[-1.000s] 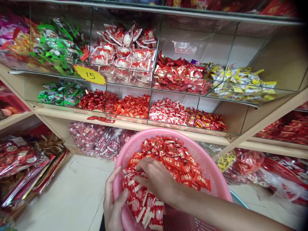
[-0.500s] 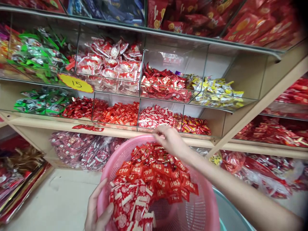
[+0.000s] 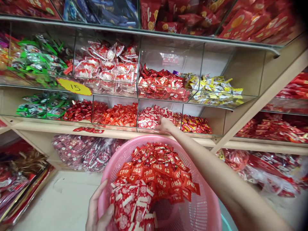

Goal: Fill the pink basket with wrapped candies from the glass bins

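Note:
My left hand (image 3: 99, 207) grips the left rim of a round pink plastic basket (image 3: 204, 189), its thumb inside and its fingers outside. Inside the basket are red-and-white wrapped candies (image 3: 128, 205) at the front left, orange-red candies (image 3: 163, 171) with gold lettering in the middle, and darker red candies (image 3: 154, 150) at the back. Past the far rim, my right hand (image 3: 165, 125) is at the lower shelf bin of red-and-white candies (image 3: 150, 115). Its fingers are curled; whatever they may hold is hidden.
A clear front panel (image 3: 120, 126) and dividers edge the candy bins. Above hangs a yellow price tag (image 3: 74, 86) reading 15. Bagged candies (image 3: 74, 149) lie under the wooden ledge (image 3: 45, 127). A teal container (image 3: 225, 223) stands beneath the basket at right.
My right hand has moved forward from above the basket's far rim to the bin of red-and-white candies. My left hand keeps its hold on the basket.

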A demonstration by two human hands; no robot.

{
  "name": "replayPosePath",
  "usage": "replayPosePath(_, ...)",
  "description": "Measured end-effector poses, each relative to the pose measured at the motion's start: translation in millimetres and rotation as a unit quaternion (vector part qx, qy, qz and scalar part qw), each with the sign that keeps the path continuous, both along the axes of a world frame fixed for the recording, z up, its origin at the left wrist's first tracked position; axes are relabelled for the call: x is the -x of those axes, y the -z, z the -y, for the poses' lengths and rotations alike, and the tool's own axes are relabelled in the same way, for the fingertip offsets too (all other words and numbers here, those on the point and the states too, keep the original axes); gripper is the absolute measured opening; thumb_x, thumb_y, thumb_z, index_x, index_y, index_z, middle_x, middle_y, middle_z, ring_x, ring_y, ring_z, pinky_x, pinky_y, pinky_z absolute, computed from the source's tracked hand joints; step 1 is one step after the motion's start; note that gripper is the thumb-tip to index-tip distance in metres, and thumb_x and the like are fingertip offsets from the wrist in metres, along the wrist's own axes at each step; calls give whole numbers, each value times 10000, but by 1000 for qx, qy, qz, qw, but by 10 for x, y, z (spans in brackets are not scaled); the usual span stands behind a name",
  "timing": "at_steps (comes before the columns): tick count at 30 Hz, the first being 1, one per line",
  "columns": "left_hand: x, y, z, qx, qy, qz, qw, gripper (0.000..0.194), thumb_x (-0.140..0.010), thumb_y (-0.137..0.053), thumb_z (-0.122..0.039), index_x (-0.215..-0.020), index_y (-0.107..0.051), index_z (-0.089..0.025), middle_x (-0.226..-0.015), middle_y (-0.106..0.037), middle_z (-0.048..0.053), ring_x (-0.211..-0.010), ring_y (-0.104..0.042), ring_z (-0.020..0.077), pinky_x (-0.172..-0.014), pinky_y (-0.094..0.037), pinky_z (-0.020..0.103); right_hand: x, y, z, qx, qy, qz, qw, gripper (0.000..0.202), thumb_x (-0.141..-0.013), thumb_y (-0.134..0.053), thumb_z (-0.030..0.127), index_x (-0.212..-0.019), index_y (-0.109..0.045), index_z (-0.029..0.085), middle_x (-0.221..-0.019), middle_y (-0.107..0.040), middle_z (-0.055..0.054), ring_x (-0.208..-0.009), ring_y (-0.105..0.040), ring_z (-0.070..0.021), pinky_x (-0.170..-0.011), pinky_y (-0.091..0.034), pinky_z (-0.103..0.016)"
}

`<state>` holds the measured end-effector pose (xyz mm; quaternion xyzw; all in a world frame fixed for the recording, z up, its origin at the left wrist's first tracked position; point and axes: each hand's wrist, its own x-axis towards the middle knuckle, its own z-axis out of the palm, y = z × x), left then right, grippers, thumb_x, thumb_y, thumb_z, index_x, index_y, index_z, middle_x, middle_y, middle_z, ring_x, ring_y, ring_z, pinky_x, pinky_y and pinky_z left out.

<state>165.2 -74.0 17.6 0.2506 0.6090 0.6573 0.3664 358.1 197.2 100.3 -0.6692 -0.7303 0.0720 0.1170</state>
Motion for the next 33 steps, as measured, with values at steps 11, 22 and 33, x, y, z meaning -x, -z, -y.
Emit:
replayPosePath(11, -68, -36, 44, -35, 2, 19, 999, 587, -677, -631, -419, -1225, -536, -235, -1232, -576, 32, -1230, -427, 323, -1065, -272, 437, -123, 70, 103, -55, 10, -38, 998, 144, -741, -622, 254, -857, -613, 170, -789, -627, -45, -712, -538, -160, -605, -346, -252)
replayPosePath(22, -113, -82, 59, -48, -7, -4, 999, 467, -732, -596, -380, -1173, -560, -233, -1296, -528, 17, -1264, -384, 299, -1092, -195, 412, 28, -81, 1468, -85, -232, -313, 917, 140, -834, -564, 348, -851, -558, 209, -825, -607, -23, -757, -539, -156, -680, -415, -297)
replayPosePath(33, -109, -60, 51, -60, 1, -4, 998, 473, -733, -596, -365, -1180, -554, -215, -1281, -538, 28, -1252, -395, 298, -1079, -221, 411, 52, 278, 2152, 49, -321, -177, 929, 48, -868, -508, 205, -871, -554, 217, -879, -600, -22, -834, -528, -168, -728, -422, -315)
